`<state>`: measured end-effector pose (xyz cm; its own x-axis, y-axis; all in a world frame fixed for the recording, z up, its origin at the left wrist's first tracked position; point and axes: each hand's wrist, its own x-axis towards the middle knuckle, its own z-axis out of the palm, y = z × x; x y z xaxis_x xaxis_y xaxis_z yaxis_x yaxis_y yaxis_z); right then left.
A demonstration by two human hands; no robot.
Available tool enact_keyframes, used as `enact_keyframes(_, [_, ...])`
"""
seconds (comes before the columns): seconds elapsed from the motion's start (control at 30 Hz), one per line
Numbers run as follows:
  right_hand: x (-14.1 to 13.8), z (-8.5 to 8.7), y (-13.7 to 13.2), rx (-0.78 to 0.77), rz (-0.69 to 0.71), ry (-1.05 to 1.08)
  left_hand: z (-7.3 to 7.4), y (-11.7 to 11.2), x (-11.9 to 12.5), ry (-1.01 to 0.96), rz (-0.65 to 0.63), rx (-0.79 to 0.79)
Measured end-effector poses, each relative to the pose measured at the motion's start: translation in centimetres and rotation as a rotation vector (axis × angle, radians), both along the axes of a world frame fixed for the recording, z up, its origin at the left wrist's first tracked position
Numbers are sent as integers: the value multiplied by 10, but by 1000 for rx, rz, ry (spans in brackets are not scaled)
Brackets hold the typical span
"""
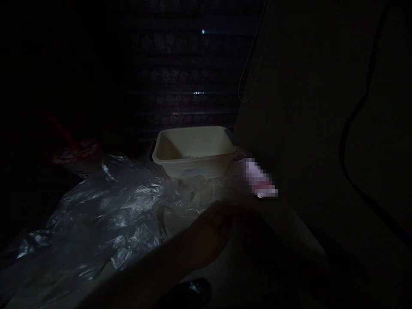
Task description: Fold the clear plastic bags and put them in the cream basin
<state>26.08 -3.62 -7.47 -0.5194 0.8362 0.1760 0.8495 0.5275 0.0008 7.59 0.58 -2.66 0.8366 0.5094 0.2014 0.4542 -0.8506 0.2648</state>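
Note:
My left hand [214, 231] reaches in from the lower left over a pale surface [257, 249]. Its fingers look curled at the far end, and what they hold, if anything, is lost in the dark. Close beside it on the right, a very dark shape looks like my right hand [252, 221]; its fingers cannot be made out. Crumpled clear plastic [119, 219] spreads to the left of my left hand. Beyond both hands stands a cream rectangular basin [196, 167] with dark handles. A bright, blurred-out patch [259, 176], pinkish white, lies just past the dark shape.
A cup with a red rim pattern [77, 154] and a red straw [62, 128] stands at the left. Slatted shutters [170, 77] close off the back. At the right, a dark cord [346, 137] hangs along a wall [299, 128]. A dark glossy object [196, 289] sits at the bottom edge.

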Motion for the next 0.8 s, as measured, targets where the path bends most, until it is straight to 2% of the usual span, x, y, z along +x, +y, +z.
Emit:
enact_keyframes(0.13, [-12, 3, -1, -10, 16, -29, 3, -5, -23, 21, 181, 18])
enact_keyframes(0.3, [-18, 13, -6, -78, 19, -88, -14, -28, -53, -8, 292, 42])
enact_keyframes(0.43, [-15, 9, -3, -35, 24, -99, -24, -44, -67, -45, 410, -2])
enact_keyframes(0.53, [-17, 10, 1, 4, 105, -81, -25, -53, -73, -36, 426, 18])
enact_keyframes(0.63, [-25, 19, 3, -14, 223, -62, -29, -60, -73, 32, 387, 155])
enact_keyframes(0.7, [-29, 26, 1, -43, 237, -40, -31, -63, -71, 49, 352, 248])
enact_keyframes(0.8, [-29, 31, -4, -81, 207, -19, -27, -63, -70, 42, 351, 239])
